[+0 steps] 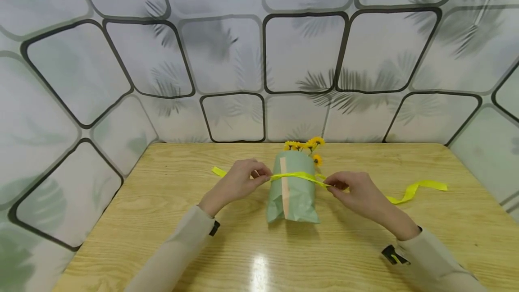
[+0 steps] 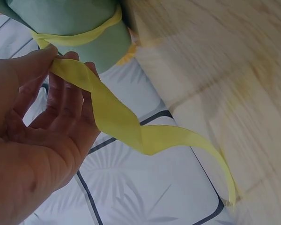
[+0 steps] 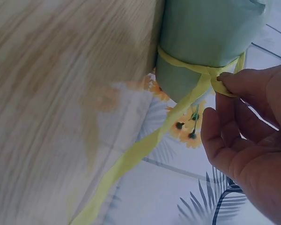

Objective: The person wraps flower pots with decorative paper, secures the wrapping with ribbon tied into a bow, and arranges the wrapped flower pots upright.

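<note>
A bouquet wrapped in green paper [image 1: 302, 202] lies on the table, a pale peach strip [image 1: 284, 184] running along it. Yellow-orange flowers [image 1: 317, 140] poke out at its far end. Around its middle goes a bright yellow ribbon [image 1: 298, 175]. On the left side my left hand [image 1: 237, 184] pinches the ribbon between thumb and fingertips; a loose ribbon tail [image 2: 117, 119] trails from that grip in the left wrist view. Close to the wrap's right side, my right hand [image 1: 361, 193] pinches another part of the ribbon. Beside those fingertips a long tail [image 3: 140, 152] runs down past the flowers.
The light wooden table [image 1: 162, 220] ends at a patterned wall [image 1: 231, 116] with leaf prints and dark outlines. To the right, a curled ribbon end [image 1: 417, 188] lies on the tabletop. Dark straps [image 1: 393, 254] show at the sleeves.
</note>
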